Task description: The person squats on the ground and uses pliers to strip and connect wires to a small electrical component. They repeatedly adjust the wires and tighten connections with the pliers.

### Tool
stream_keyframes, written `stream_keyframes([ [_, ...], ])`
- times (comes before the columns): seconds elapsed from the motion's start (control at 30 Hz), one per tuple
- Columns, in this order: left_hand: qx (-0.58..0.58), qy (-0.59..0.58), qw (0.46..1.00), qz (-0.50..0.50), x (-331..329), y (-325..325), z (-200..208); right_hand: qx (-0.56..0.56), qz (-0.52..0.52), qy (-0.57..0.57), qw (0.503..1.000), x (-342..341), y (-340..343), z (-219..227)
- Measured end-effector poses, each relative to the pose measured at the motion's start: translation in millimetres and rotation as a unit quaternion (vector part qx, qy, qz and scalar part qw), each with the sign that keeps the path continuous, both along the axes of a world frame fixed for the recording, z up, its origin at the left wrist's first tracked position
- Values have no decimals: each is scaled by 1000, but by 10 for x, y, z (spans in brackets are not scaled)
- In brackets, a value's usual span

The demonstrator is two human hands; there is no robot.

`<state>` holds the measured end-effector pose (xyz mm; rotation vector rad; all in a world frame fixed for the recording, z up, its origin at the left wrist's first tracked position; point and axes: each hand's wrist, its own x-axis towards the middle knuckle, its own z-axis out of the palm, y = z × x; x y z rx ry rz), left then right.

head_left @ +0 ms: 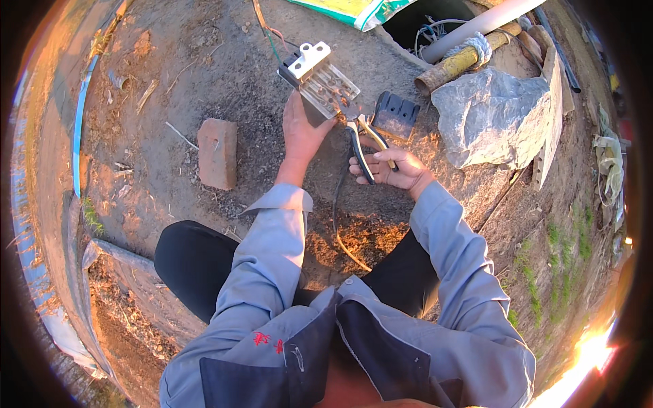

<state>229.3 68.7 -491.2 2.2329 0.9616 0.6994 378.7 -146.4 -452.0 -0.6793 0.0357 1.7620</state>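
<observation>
My left hand (303, 132) is closed around the lower side of an electrical switch (325, 85), holding it up off the ground. The switch has a white piece at its top, bare metal strips along its body and wires at its upper left. In my right hand (394, 166) is a pair of pliers (356, 141) with black and yellow handles, which stand apart. Their jaws lie against the lower right end of the switch; what they grip there is too small to tell. Just right of the pliers, a black moulded cover (396, 114) rests on the soil.
A reddish brick (218, 154) lies on the dirt to the left. At the right are a large grey stone (491, 119) and a yellowish pipe (452, 70) bound with rope, beside a dark pit (422, 24). A thin cable (336, 214) runs between my knees.
</observation>
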Motion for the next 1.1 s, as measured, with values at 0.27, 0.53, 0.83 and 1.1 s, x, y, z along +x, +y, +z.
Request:
stream_keyframes([
  [0.27, -12, 15, 1000, 8, -4, -20, 20, 15, -21, 163, 986, -126, 44, -82],
  [0.53, 7, 32, 999, 9, -7, -3, -108, -19, -145, 33, 989, -947, 352, 24],
  [0.83, 11, 22, 1000, 6, -21, 15, -58, -31, -85, 83, 992, -624, 168, 11],
  [1.1, 10, 10, 1000, 2, -28, 1, -30, -47, 63, -10, 997, 77, 97, 113],
])
